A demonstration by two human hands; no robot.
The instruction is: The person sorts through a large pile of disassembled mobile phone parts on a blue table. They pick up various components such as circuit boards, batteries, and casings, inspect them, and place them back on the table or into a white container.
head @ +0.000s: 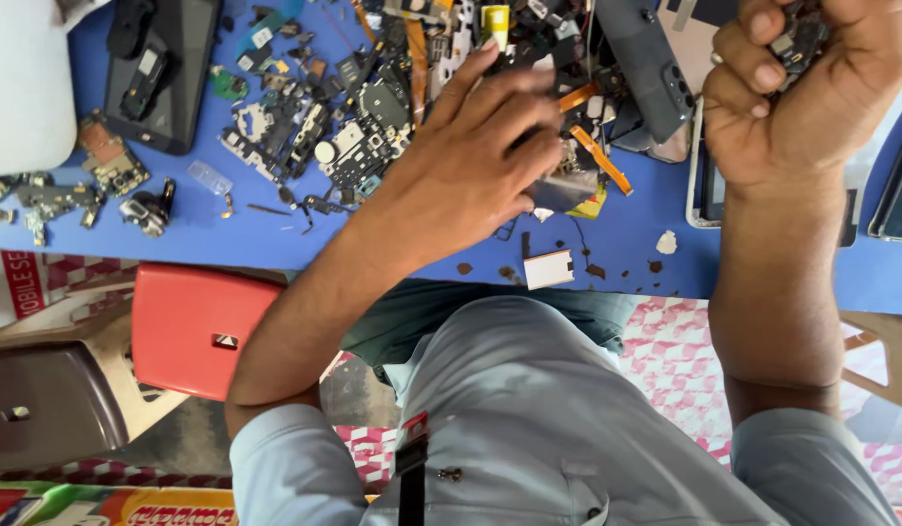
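Note:
My left hand (pixel 480 146) reaches over the blue table (pixel 178 244), its fingers spread over a heap of small phone parts (pixel 363 136); the fingertips touch a dark part near orange flex cables (pixel 602 156), and what they grip is hidden. My right hand (pixel 811 88) is closed into a fist around a bunch of small dark electronic parts (pixel 797 34), held above the table's right side.
A black phone body (pixel 163 73) lies at the upper left beside a white container (pixel 22 88). Phone back covers (pixel 655 78) and screens (pixel 894 190) lie at the right. A small white part (pixel 549 269) sits near the table's edge. A red stool (pixel 192 326) stands below.

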